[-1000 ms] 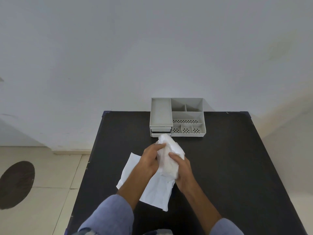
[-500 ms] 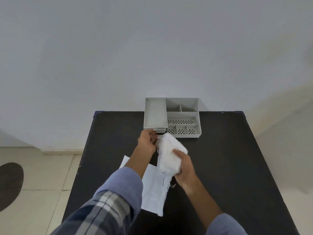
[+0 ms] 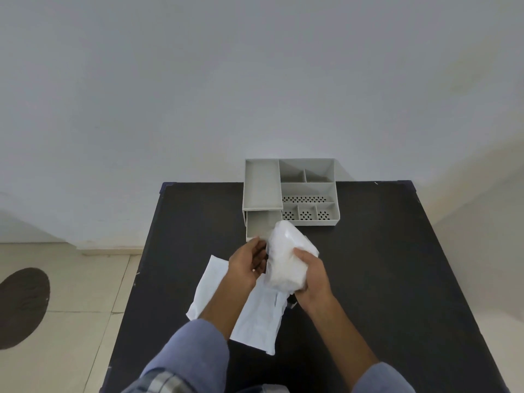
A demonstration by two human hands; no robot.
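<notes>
Drawer [image 3: 259,226] now pulled out; left hand [image 3: 246,266], fingers slack, hovers beside bundle [image 3: 286,260] clasped by right hand [image 3: 313,277].

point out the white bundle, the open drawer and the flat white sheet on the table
white bundle [image 3: 285,259], head view, middle of its wrapped front
open drawer [image 3: 259,224], head view, its bare inside floor
flat white sheet [image 3: 211,282], head view, its uncovered left part
</notes>
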